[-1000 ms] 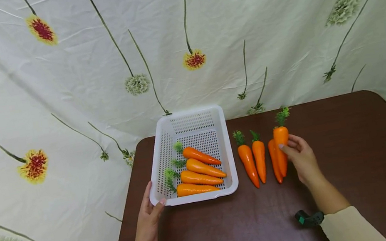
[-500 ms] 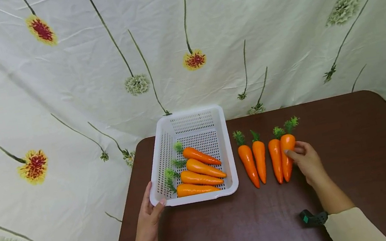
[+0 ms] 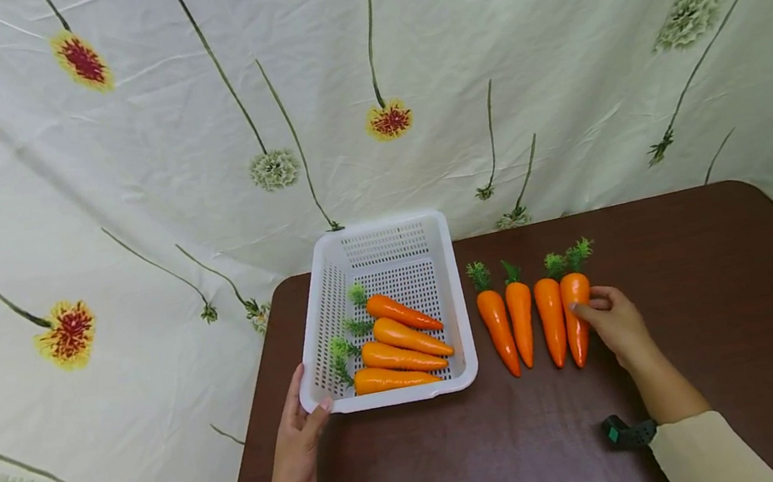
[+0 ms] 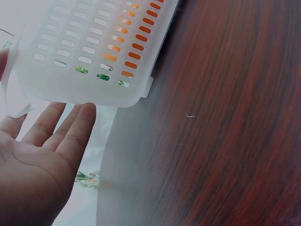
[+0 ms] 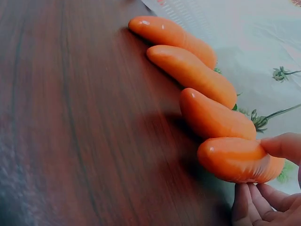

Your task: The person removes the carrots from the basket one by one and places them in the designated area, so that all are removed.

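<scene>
My right hand (image 3: 622, 328) pinches the rightmost carrot (image 3: 579, 341) on the dark table, thumb on top and fingertips along its far side. In the right wrist view, that carrot (image 5: 230, 157) lies between thumb and fingers, right against its neighbour (image 5: 214, 115). Beside it, three more orange carrots with green tops form a row, tips toward me. A white perforated plastic basket (image 3: 460, 297) stands to their left, with several carrots (image 3: 400, 374) lying crosswise inside. My left hand (image 3: 296, 445) holds the basket's near left corner, thumb over the rim and fingers against the outer wall.
The brown wood-grain table (image 3: 466, 456) reaches back to a pale curtain (image 3: 326, 48) printed with flowers. Black wrist devices sit on both wrists, the right one (image 3: 628, 433) above the table. In the left wrist view, a tiny white thread (image 4: 190, 116) lies on the wood.
My right hand has brought the rightmost carrot down from over its neighbour, out to the right, then slightly left against it. The neighbouring carrot has shifted slightly left. My left hand and the basket stay put.
</scene>
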